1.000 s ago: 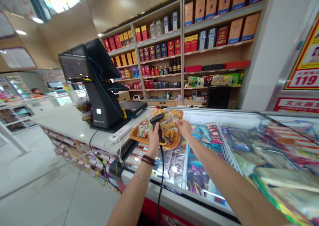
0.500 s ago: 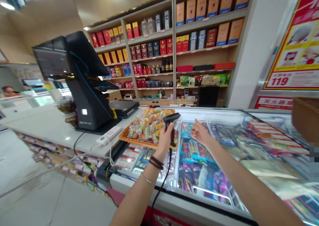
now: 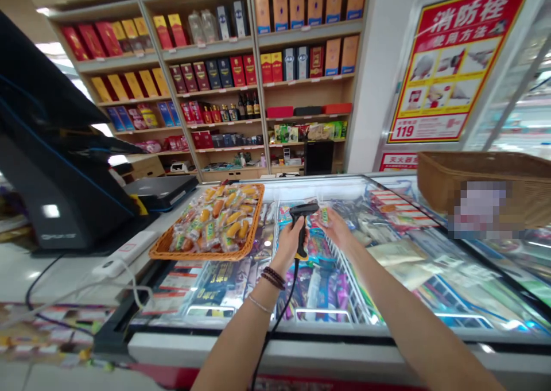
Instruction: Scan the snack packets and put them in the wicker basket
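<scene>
My left hand [image 3: 290,243] is wrapped round the handle of a black barcode scanner [image 3: 303,209], whose cord runs down past my wrist. Just right of the scanner's head, my right hand [image 3: 338,229] pinches a small clear packet with a green label [image 3: 323,215]. Both hands are above the glass-topped freezer [image 3: 206,345], where colourful bagged goods lie in wire baskets. To the left, an orange wicker tray [image 3: 161,252] holds several wrapped yellow and brown snacks of the same clear-packet kind.
A black checkout terminal [image 3: 60,196], a flat scale [image 3: 166,191] and a white power strip [image 3: 124,254] stand at the left. A brown woven basket [image 3: 486,167] sits at the right on the freezer. Shelves [image 3: 215,95] of boxes and bottles line the back.
The view has swung to the right. The small packet in my right hand now shows clearly, close to the scanner's head. My left hand still holds the scanner, now right of the wicker tray.
</scene>
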{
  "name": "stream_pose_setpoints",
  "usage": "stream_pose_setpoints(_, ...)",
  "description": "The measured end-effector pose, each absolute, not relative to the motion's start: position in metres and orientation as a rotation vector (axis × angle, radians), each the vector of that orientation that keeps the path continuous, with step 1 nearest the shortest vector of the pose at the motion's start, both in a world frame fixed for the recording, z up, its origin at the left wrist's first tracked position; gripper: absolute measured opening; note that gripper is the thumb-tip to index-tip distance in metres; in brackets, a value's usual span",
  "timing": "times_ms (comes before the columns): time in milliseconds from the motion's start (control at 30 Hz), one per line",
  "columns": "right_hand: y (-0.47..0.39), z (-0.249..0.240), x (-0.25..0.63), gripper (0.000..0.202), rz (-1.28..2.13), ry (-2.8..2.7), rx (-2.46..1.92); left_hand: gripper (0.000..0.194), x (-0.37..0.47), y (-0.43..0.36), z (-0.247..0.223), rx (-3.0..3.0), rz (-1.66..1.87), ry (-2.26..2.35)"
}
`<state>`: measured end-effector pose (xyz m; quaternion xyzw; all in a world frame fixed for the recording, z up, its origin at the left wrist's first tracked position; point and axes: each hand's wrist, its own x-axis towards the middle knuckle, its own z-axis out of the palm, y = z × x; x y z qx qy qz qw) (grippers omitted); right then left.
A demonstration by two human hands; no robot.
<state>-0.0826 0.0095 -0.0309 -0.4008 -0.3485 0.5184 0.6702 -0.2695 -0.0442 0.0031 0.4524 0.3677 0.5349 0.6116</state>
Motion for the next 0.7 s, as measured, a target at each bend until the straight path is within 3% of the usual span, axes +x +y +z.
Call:
stream_pose_setpoints(267,0.019,-0.051,-0.082,0.065,1.139,-0.852,-0.829,0.075,-0.277,-0.051,0.001,1.072,1.21,0.858)
stream_pose_setpoints(700,0.014,-0.051,-0.083,0.061,1.096,-0.917,-0.873,0.076,-0.276,-0.049,0.0,1.138,1.248,0.845)
